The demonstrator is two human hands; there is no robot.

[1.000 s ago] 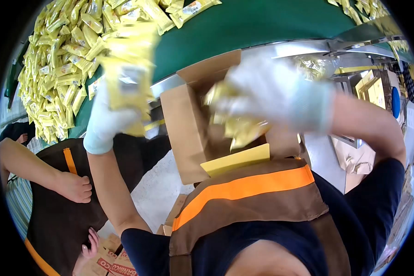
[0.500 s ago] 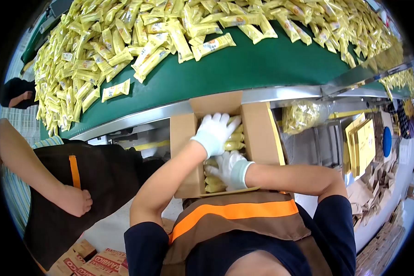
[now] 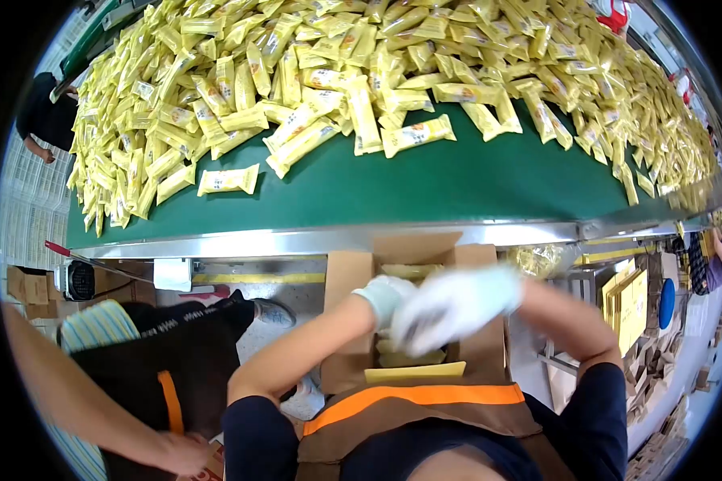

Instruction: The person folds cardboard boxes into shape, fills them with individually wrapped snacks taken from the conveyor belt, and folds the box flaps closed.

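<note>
One open brown cardboard box (image 3: 349, 276), holding yellow film-wrapped packets (image 3: 413, 358), beside a flat green belt (image 3: 457, 188) bearing a heap of like packets (image 3: 241, 88). Left white-gloved hand (image 3: 391, 294): over the box, partly behind the blurred right white-gloved hand (image 3: 451, 309); finger state of both cannot be told.

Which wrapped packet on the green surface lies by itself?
The yellow packet just below the pile's left part: bare green surface surrounds it, while the others bunch together.

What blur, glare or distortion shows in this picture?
Head view: black corners, fisheye curving; right hand smeared, apparently by motion, left hand less so; yellow packs on the green belt fairly crisp; light glints off the metal edge.
</note>
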